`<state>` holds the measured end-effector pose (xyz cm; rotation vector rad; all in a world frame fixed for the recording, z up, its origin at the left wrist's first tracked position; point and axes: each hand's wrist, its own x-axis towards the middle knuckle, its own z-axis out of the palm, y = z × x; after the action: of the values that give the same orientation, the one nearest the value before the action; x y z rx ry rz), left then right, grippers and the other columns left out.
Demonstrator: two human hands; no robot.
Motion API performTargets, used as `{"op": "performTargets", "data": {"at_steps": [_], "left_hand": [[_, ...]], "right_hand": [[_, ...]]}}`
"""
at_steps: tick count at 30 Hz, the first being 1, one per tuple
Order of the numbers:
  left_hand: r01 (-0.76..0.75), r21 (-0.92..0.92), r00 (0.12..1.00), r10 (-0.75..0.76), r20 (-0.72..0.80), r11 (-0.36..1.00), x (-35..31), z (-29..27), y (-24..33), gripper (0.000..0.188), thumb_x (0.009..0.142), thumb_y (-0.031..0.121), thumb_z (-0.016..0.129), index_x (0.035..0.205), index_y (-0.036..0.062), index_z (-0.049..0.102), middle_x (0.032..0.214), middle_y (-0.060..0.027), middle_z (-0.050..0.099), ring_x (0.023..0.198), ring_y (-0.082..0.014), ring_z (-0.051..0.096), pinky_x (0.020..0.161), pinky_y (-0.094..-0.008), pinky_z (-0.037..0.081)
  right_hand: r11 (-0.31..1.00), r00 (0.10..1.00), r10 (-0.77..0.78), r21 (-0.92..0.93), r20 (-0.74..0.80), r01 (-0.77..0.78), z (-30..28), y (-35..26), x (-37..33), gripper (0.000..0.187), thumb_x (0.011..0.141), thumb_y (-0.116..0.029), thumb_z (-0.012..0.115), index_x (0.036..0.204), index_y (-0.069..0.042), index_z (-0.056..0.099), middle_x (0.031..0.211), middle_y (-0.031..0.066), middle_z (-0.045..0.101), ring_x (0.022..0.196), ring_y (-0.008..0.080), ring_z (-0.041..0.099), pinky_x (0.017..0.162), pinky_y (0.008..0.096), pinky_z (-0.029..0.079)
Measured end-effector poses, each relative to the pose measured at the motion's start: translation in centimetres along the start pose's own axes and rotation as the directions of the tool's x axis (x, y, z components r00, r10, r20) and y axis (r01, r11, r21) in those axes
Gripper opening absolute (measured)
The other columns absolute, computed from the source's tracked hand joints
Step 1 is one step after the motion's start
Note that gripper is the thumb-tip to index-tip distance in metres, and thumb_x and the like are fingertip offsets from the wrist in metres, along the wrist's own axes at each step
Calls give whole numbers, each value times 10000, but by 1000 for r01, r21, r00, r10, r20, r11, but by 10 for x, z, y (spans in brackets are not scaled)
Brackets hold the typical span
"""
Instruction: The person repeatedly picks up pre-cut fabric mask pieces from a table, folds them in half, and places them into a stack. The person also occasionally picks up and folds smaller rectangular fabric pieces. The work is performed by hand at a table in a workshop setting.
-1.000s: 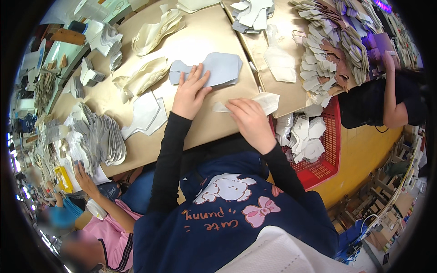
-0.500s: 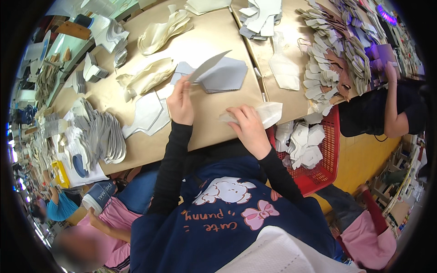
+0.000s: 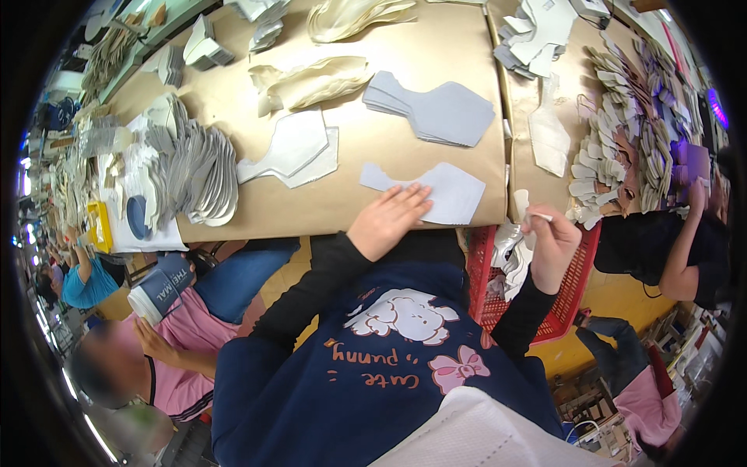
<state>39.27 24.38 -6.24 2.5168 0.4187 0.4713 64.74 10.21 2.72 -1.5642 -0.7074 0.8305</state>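
Near the front edge of the table, my left hand [image 3: 391, 220] lies flat, its fingers stretched over the narrow middle of a grey cut-out piece [image 3: 454, 192]. Over the red basket [image 3: 574, 300], at the table's right front, my right hand [image 3: 555, 243] is closed in a pinch on a crumpled white paper-like piece [image 3: 522, 204]. Part of that piece is hidden by the fingers. Beyond my left hand lies a stack of grey cut-out pieces [image 3: 451, 114] of similar shape. Crumpled white pieces [image 3: 507, 261] fill part of the basket.
White cut-outs [image 3: 299, 145] and bundled cream pieces [image 3: 311, 84] lie left of the grey stack. Many layered pieces [image 3: 204, 171] stand at the left. A seam splits the table; a cream piece [image 3: 549, 128] lies beyond it. Co-workers sit at left and right.
The grey piece that my left hand held raised now lies flat under it. My right hand has moved right from the table to above the basket, holding the white piece. The view has shifted.
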Motion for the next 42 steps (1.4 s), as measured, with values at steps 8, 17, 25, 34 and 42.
{"op": "performTargets", "data": {"at_steps": [8, 17, 25, 34, 42], "left_hand": [[228, -39, 917, -228, -329, 973, -21, -32, -6, 323, 790, 18, 759, 1107, 77, 751, 1024, -80, 674, 902, -278, 632, 811, -401, 486], [267, 108, 921, -221, -322, 958, -40, -40, -36, 245, 822, 99, 753, 1066, 123, 757, 778, 5, 520, 735, -170, 534, 696, -336, 392], [215, 127, 931, -164, -326, 968, -45, -37, -40, 261, 811, 103, 756, 1072, 88, 748, 753, 2, 518, 682, -170, 524, 630, -316, 380], [214, 42, 925, -188, -331, 976, -44, -35, -42, 291, 780, 70, 760, 1070, 66, 755, 726, -14, 488, 669, -192, 502, 633, -330, 384], [240, 57, 928, -211, -308, 969, -42, -40, -40, 287, 835, 124, 751, 1120, 98, 740, 760, -7, 523, 694, -185, 521, 639, -329, 390]], "right_hand": [[964, 905, 252, -172, 342, -204, 64, -52, 19, 163, 984, -31, 604, 1033, 73, 720, 741, 114, 712, 596, 92, 607, 552, 215, 459], [806, 709, 528, -540, 467, -244, 159, -7, 65, 298, 949, -257, 644, 852, -3, 764, 565, 29, 654, 452, 86, 518, 468, 273, 417], [744, 660, 605, -610, 445, -271, 177, 13, 79, 285, 966, -256, 656, 837, -14, 733, 585, 15, 648, 422, 73, 517, 413, 240, 391], [718, 634, 654, -602, 413, -349, 177, 16, 81, 272, 950, -233, 670, 815, -3, 724, 580, 28, 647, 413, 69, 503, 403, 239, 367], [718, 634, 656, -597, 410, -358, 178, 15, 83, 288, 940, -241, 670, 800, 3, 730, 577, 35, 649, 403, 66, 493, 395, 241, 361]]}}
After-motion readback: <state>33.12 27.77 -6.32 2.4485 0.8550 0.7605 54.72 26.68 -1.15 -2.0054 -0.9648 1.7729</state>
